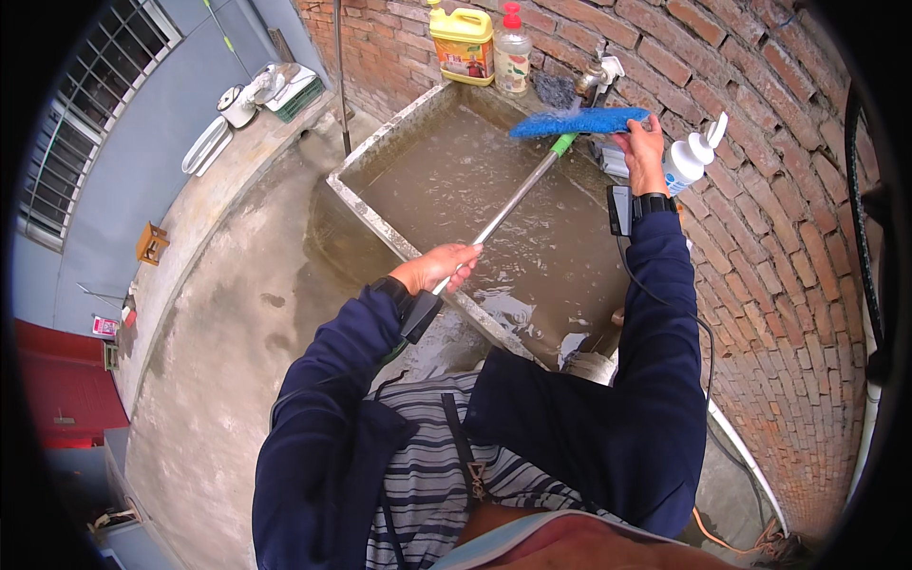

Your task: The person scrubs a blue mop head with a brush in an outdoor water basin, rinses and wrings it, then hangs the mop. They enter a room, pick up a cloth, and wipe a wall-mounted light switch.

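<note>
My left hand (443, 268) is closed around the metal pole (514, 200) of a flat mop, over the near left wall of a concrete basin. The pole runs up to a green joint under the blue mop head (581, 122). With fingers and thumb, my right hand (643, 144) grips the right end of that head. Water from the wall tap (593, 75) splashes onto the blue pad. Murky brown water fills much of the concrete basin (367, 208) below, its surface rippled.
A yellow jug (462, 46), a clear bottle with a red pump (512, 53) and a dark scrubber (556, 91) stand along the back ledge. A white bottle (685, 162) is near my right wrist. The brick wall (755, 178) rises on the right.
</note>
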`<state>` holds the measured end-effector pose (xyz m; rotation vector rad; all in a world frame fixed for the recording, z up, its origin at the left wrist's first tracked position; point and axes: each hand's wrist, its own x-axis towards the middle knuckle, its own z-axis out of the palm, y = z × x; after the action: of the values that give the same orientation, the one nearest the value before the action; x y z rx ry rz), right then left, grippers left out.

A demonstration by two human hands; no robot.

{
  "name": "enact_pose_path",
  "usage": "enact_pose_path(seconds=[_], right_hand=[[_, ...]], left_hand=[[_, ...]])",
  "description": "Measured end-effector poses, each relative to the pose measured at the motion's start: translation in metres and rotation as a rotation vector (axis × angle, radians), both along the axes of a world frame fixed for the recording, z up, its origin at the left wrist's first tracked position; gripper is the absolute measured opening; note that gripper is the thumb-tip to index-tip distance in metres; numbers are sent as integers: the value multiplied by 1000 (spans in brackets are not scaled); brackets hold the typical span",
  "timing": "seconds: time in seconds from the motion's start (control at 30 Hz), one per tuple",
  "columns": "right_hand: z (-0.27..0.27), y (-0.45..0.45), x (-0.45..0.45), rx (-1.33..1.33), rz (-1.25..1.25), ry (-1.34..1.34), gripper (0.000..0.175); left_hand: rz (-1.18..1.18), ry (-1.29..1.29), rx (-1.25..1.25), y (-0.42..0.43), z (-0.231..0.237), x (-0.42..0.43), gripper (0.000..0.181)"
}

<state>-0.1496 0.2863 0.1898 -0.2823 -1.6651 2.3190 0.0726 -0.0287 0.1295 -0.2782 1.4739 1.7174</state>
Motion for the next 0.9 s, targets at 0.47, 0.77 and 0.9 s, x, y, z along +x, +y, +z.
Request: enact_pose_path(seconds=[0.47,0.77,0.9], right_hand=[[30,37,72,-116,-136,131,57],[27,36,99,-138,-190,228,59],[20,27,93,-159,-110,199,62]], left_hand=[[-134,98,22,8,-3,2,32],[-164,322,-201,-10,8,-7,32],[-120,305,-240,-19,3,9,31]])
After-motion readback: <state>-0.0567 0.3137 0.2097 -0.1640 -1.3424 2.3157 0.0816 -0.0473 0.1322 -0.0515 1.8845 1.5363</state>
